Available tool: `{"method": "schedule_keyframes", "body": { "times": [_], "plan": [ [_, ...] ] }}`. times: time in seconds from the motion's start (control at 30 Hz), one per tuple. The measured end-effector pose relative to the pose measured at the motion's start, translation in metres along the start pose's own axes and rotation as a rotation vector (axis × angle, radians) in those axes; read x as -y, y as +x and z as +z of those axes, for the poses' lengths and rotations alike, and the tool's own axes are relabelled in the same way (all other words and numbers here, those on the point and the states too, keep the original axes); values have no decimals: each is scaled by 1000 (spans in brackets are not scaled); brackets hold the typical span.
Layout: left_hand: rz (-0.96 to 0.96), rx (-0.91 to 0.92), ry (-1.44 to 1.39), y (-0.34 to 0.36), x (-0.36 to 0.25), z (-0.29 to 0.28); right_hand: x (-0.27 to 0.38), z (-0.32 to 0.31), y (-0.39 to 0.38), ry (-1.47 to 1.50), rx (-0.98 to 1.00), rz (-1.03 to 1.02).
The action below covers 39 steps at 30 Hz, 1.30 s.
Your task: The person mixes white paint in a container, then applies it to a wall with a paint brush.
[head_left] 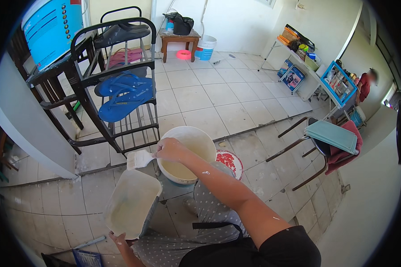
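Observation:
My right hand [170, 149] reaches across the near rim area of a round paint bucket [211, 147] and grips a wide paintbrush [139, 159]. The brush's whitish, paint-coated bristles point left, just above the far end of a rectangular paint tray [133, 205]. Pale, cream-coloured paint lies in the tray, and the bucket holds a similar pale liquid. At the tray's near edge my left hand [120, 241] holds it tilted, fingers wrapped around the rim and partly hidden. Paint specks mark my right forearm.
A shoe rack [113, 80] with blue flip-flops [127, 98] stands beyond the bucket. A red-and-white lid [230, 163] lies right of it. A raised floor edge crosses behind. Right are a chair [318, 149], a cluttered table [294, 58] and another person [365, 89]. A blue tool [87, 257] lies lower left.

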<state>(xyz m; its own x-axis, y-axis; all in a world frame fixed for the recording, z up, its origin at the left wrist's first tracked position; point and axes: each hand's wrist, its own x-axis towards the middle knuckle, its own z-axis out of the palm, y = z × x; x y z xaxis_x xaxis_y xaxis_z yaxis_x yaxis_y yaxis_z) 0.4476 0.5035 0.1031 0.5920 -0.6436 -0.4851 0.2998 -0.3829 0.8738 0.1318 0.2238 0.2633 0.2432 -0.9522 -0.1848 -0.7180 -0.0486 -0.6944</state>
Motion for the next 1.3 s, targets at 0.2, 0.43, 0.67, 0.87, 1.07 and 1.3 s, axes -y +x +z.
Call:
{"method": "schedule_keyframes", "body": {
  "times": [0.2, 0.43, 0.67, 0.87, 1.07, 1.3],
  "plan": [
    [1, 92, -66, 2, 2, 4, -6, -2, 0, -21, -7, 11],
    [18, 12, 149, 14, 11, -4, -14, 0, 1, -48, -93, -22],
    [-25, 129, 235, 11, 3, 3, -5, -7, -10, -29, -67, 44],
    [-51, 165, 249, 23, 12, 0, -6, -6, -10, -20, -60, 52],
    [-71, 190, 258, 44, 29, -14, -5, 2, -8, -25, -66, 62],
    [-38, 167, 215, 85, 79, -29, -3, 4, -16, 11, -58, 44]
  ]
}}
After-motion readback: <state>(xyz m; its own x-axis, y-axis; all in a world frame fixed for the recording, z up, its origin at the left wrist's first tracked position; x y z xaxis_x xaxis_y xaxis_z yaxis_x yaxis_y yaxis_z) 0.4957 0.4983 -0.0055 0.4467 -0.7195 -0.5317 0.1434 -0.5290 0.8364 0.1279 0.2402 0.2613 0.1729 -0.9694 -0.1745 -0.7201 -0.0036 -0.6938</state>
